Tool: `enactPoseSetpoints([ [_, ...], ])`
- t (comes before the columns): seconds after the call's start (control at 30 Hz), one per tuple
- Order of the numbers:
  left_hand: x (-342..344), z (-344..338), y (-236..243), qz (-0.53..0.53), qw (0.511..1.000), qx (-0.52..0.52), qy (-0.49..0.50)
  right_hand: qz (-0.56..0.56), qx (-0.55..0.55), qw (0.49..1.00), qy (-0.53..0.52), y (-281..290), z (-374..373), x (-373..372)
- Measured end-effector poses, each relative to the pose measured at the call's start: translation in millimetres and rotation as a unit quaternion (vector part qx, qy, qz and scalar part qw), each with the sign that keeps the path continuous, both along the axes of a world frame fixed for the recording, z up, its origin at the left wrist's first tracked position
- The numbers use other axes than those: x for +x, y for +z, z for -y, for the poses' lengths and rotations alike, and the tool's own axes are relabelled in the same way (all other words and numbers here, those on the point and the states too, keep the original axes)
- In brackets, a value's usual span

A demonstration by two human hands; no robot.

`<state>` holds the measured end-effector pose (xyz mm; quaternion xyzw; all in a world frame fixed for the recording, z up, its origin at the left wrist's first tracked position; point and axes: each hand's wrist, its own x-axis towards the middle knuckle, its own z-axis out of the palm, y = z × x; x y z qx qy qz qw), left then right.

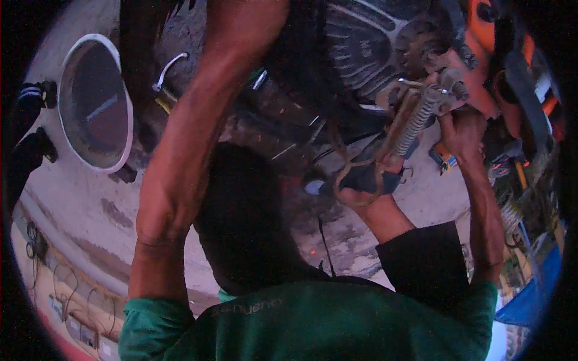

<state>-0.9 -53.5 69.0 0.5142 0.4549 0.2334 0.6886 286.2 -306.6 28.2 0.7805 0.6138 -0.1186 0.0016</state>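
My left arm (180, 150) reaches up past the top edge, its hand out of view. My right hand (460, 132), fingers curled and partly hidden, grips at the underside of a rusty metal bracket (448, 78) with a coil spring (415, 120). Beside them are a dark cast housing with cooling ribs (361, 54) and orange body parts (481, 30). A curved rusty rod (343, 186) hangs below the spring. A large black cloth-covered shape (241, 216) fills the middle, and a bare limb (385, 216) with a black cuff lies right of it, its far end partly hidden.
A white-rimmed round container (122, 150) stands at left, with someone's dark feet and striped sock (30, 93) beyond. Small tools (445, 159) lie on the stained floor (90, 210) at right. Cables (66, 289) run along the lower-left edge; blue material (542, 283) is at lower right.
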Motion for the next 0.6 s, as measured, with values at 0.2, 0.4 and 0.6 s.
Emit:
enactPoseSetpoints([
  [0.2, -7.0, -9.2, -33.0, -0.088, 0.995, 0.028, 0.029, 0.028, -0.045, 0.999, 0.002, 37.3, -13.3, -17.1],
  [0.4, -15.9, -11.0, -53.6, -0.042, 0.998, 0.052, 0.014, 0.059, -0.093, 0.994, 0.014, 69.6, -23.1, -37.7],
  [0.6, -19.3, -6.3, -18.2, -0.104, 0.994, -0.011, 0.012, 0.034, -0.075, 0.996, 0.035, 45.5, -17.3, -28.6],
])
